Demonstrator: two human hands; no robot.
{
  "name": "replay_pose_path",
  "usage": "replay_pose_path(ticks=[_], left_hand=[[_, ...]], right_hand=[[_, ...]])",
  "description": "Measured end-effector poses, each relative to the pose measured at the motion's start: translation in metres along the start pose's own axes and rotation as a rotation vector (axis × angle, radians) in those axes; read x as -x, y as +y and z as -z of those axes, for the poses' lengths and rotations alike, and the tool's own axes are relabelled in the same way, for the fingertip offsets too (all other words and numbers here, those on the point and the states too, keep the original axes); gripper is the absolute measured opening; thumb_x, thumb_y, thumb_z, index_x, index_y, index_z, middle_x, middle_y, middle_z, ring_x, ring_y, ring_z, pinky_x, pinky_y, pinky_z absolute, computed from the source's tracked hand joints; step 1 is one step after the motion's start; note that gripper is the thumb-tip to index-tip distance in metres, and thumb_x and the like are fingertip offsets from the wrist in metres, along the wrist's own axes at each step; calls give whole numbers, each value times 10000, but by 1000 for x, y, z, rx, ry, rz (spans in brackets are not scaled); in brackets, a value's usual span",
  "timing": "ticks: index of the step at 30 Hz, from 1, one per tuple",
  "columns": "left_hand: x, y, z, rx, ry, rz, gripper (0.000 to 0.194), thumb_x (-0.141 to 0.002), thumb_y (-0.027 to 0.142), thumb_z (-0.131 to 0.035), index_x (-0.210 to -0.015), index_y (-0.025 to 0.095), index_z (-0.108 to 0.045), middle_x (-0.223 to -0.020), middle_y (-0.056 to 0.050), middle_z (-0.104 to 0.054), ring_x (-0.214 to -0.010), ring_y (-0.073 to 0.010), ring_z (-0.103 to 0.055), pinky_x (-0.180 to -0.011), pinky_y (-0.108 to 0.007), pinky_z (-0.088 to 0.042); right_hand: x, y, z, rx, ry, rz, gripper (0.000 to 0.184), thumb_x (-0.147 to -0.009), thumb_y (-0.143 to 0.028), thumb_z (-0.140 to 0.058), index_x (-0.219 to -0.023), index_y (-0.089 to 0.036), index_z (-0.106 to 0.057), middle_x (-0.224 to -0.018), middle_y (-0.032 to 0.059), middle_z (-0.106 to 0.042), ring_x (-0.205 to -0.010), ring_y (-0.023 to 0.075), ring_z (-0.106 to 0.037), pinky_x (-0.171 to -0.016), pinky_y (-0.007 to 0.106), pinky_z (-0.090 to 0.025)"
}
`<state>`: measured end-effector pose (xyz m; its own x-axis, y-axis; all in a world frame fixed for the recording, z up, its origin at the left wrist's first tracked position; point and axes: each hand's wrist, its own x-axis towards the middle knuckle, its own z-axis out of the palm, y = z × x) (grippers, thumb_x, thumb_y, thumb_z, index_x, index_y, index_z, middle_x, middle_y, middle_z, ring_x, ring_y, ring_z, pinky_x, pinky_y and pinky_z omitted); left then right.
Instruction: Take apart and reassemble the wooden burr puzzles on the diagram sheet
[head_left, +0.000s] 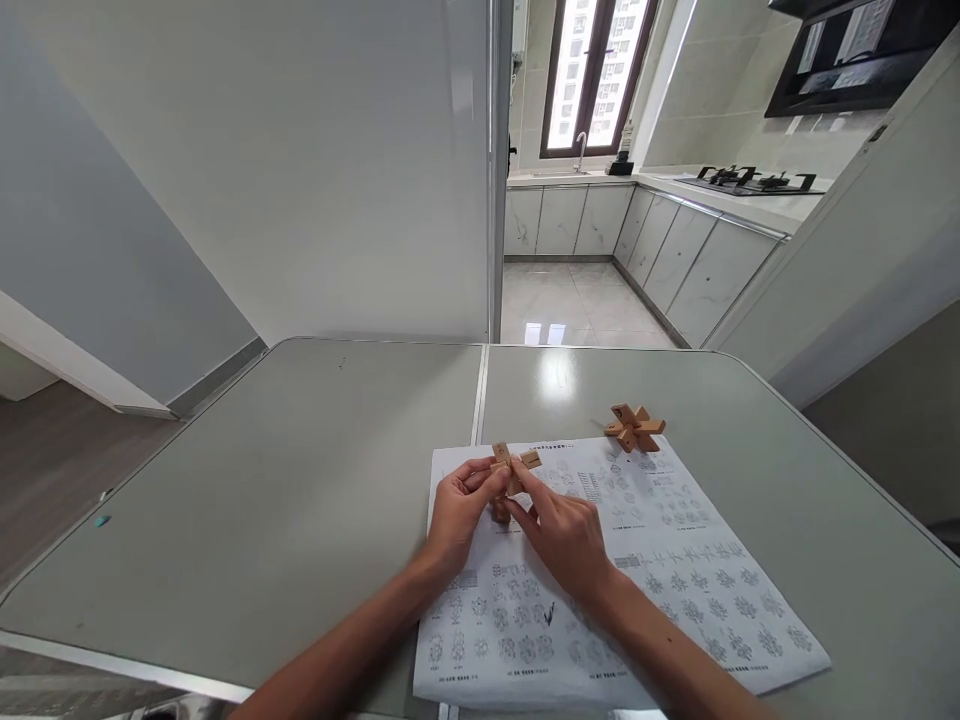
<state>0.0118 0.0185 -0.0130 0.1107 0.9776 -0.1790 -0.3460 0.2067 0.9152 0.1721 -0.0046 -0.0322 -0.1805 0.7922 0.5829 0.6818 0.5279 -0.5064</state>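
Above a printed sheet (705,590) of line diagrams, both of my hands grip one small wooden interlocking puzzle (501,510) made of notched sticks. My left hand (459,510) pinches it from the left with thumb and fingers. From the right, my right hand (562,530) closes its fingertips on the same piece. Stick ends poke out above and below the fingers, and the middle of the puzzle is partly covered. Another wooden burr puzzle (634,428), star-shaped, rests across the top right edge of the sheet, apart from my hands.
The grey-green table (300,500) has a seam (480,395) running across its middle. A small teal bit (102,520) lies near its left edge. Beyond the table stand a pale panel (337,170) and a kitchen with a gas stove (750,182).
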Motion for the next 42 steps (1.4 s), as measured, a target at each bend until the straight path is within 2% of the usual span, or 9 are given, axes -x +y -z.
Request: replay_pose_path(ticks=[6, 8, 10, 15, 20, 30, 35, 40, 42], left_hand=[[-4, 7, 4, -10, 66, -81, 457, -794, 454, -865, -1120, 159, -742, -1145, -125, -794, -1034, -254, -749, -938, -357, -561], [-5, 8, 4, -48, 69, -88, 474, -793, 459, -864, -1134, 158, -729, -1120, -123, -797, -1014, -252, -752, -937, -367, -560], [-4, 8, 4, -101, 67, -86, 478, -785, 453, -871, -1132, 159, -726, -1084, -111, -802, -1005, -249, -751, -934, -362, -561], [-4, 12, 2, -200, -15, -82, 485, -797, 470, -857, -1145, 158, -724, -1099, -111, -796, -1035, -252, -746, -938, -346, -568], [-6, 14, 4, -253, -82, -77, 537, -824, 490, -829, -1211, 150, -676, -1066, -105, -785, -998, -244, -745, -914, -357, -585], [-7, 12, 6, -342, -150, -183, 466, -938, 473, -708, -1282, 184, -581, -1102, -82, -731, -980, -200, -727, -891, -342, -596], [-5, 14, 7, -558, -93, -285, 458, -908, 399, -756, -1292, 208, -595, -1172, -86, -729, -974, -203, -735, -851, -337, -610], [-5, 12, 12, -851, -46, -460, 348, -978, 399, -664, -1286, 241, -625, -1119, -37, -740, -936, -188, -732, -760, -292, -608], [-5, 8, 14, -968, -57, -545, 335, -1016, 396, -609, -1315, 245, -598, -1131, -37, -729, -950, -186, -723, -803, -308, -607]], right_hand=[[-1, -1, 3, -68, 9, -5, 410, -1067, -347, -560, -1461, -234, -569, -862, 37, -819, -498, 147, -654, -533, 279, -470], [-1, 2, 4, -117, 39, -46, 432, -1068, -343, -541, -1480, -216, -507, -858, 27, -803, -475, 134, -627, -523, 273, -471], [-2, 4, 5, -198, 30, -112, 385, -1071, -352, -513, -1427, -208, -515, -852, 19, -780, -470, 127, -610, -518, 266, -475], [-9, 5, 9, -428, -42, -276, 263, -1050, -432, -528, -1179, -221, -621, -854, 34, -747, -534, 143, -638, -558, 279, -520], [-14, 2, 14, -625, -81, -356, 276, -1034, -475, -561, -1119, -218, -615, -828, 33, -717, -593, 161, -635, -558, 284, -524], [-13, 2, 10, -790, -76, -460, 294, -1011, -513, -606, -1053, -223, -618, -838, 34, -703, -611, 164, -623, -607, 310, -527], [-11, 6, 7, -852, -63, -510, 295, -989, -511, -654, -1024, -222, -602, -843, 30, -714, -630, 168, -655, -615, 308, -522], [-11, 5, 7, -872, -106, -542, 341, -952, -543, -694, -997, -230, -566, -870, 53, -756, -609, 178, -658, -584, 312, -504], [-11, 3, 7, -858, -119, -541, 351, -948, -551, -697, -968, -232, -551, -848, 53, -757, -600, 184, -665, -583, 316, -504]])
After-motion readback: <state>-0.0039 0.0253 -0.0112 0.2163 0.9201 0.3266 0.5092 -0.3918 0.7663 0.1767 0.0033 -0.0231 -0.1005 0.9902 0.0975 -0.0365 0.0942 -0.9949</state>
